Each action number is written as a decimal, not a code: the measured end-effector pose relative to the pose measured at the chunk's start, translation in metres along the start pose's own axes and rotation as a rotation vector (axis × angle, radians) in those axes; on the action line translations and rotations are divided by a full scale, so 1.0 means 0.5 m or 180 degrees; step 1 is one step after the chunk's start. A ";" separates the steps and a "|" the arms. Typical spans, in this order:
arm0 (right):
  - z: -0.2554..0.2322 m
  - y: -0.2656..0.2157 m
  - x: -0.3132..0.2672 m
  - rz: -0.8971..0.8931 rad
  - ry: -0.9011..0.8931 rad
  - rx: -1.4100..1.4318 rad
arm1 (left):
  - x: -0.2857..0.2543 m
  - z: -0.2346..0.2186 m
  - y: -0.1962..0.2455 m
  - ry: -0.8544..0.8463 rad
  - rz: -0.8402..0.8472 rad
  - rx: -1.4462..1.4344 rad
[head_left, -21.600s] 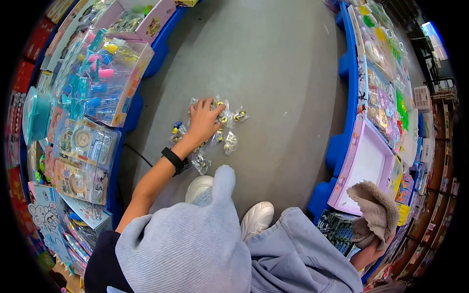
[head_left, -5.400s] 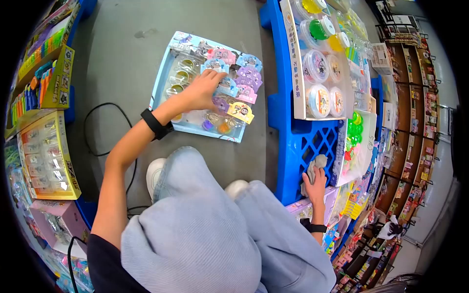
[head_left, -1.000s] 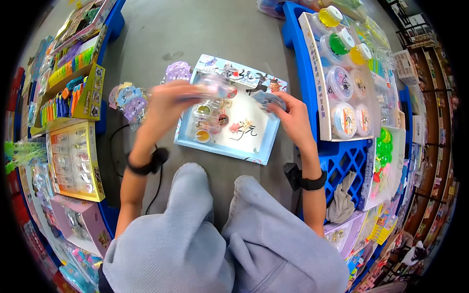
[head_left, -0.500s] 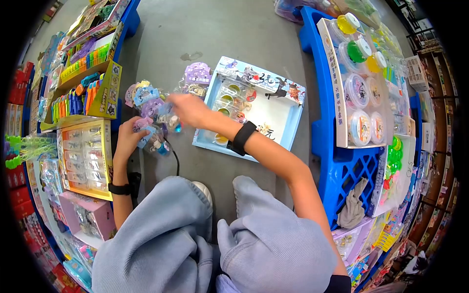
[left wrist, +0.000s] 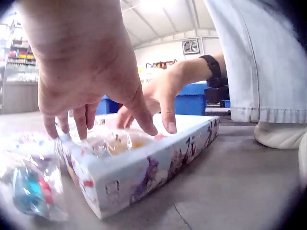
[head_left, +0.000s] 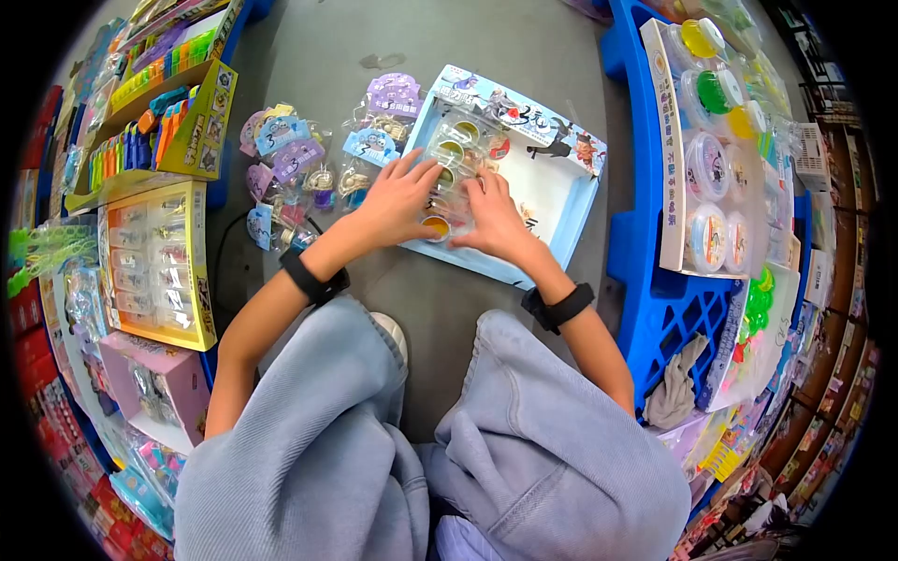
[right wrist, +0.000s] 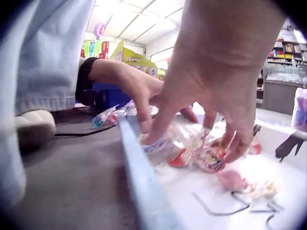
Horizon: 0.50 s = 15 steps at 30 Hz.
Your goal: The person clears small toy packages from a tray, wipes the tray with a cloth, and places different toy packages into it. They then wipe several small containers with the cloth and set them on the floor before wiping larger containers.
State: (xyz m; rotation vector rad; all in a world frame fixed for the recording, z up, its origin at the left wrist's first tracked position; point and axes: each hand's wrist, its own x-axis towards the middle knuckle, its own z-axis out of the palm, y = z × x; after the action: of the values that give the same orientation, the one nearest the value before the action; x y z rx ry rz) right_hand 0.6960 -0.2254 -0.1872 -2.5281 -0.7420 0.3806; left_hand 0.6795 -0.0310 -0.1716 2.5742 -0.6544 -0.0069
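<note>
An open shallow light-blue box (head_left: pixel 572 224) with a white inside lies on the floor. Along its left side stand clear round plastic containers (head_left: pixel 452 150) with yellow bottoms, in clear wrap. My left hand (head_left: pixel 388 206) reaches over the box's left wall, fingers spread at these containers. From the other side my right hand (head_left: pixel 500 224) touches them, fingers bent downward and thumb near the front wall. In the right wrist view, red-and-white wrapped pieces (right wrist: pixel 211 160) show under its fingertips. Left of the box lie bagged toys with blue (head_left: pixel 281 136) and purple (head_left: pixel 393 93) header cards.
A black cable (head_left: pixel 223 238) runs along the floor at left. Display boxes (head_left: pixel 159 262) line the left side. At right a blue pallet (head_left: pixel 625 257) bears a tray of round tubs (head_left: pixel 706 234) and a grey cloth (head_left: pixel 675 385).
Header-card bags that filled the box earlier now lie on the floor at left. Half a second ago both hands were at those bags; now both are over the box's left side.
</note>
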 end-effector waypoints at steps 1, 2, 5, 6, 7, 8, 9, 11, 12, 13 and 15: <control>0.013 0.000 0.001 -0.0008 -0.0005 0.0019 | 0.008 0.008 -0.007 -0.0013 -0.0013 0.0010; 0.022 0.002 0.004 0.0119 0.0019 0.0369 | 0.016 0.015 -0.015 -0.0166 -0.0140 -0.0055; 0.019 0.003 0.001 0.0116 0.0238 0.0735 | 0.026 0.015 -0.020 -0.0377 -0.0292 -0.0101; 0.017 0.009 0.002 0.0200 0.0172 0.1170 | 0.026 0.016 -0.021 -0.0358 -0.0296 -0.0168; 0.016 0.015 0.004 0.0283 0.0107 0.1599 | 0.026 0.016 -0.022 -0.0334 -0.0297 -0.0237; 0.020 0.024 0.007 0.0279 0.0105 0.1604 | 0.027 0.018 -0.022 -0.0336 -0.0302 -0.0233; 0.024 0.030 0.010 0.0334 0.0190 0.2058 | 0.027 0.021 -0.022 -0.0216 -0.0276 -0.0214; 0.033 0.044 0.018 0.0381 0.0269 0.2532 | 0.029 0.026 -0.026 -0.0108 -0.0263 -0.0181; 0.030 0.044 0.021 0.0582 0.0188 0.3184 | 0.035 0.027 -0.028 -0.0088 -0.0367 -0.0371; 0.025 0.045 0.024 0.0795 0.0104 0.3831 | 0.041 0.027 -0.031 -0.0069 -0.0468 -0.0570; 0.012 0.047 0.031 0.0949 0.0025 0.3846 | 0.048 0.024 -0.037 -0.0056 -0.0593 -0.0773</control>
State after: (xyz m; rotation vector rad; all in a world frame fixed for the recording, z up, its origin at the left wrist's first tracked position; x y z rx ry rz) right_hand 0.7167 -0.2320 -0.2063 -1.4577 -0.0261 0.6599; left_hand 0.7075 -0.0330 -0.1882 2.3915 -0.3910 -0.1607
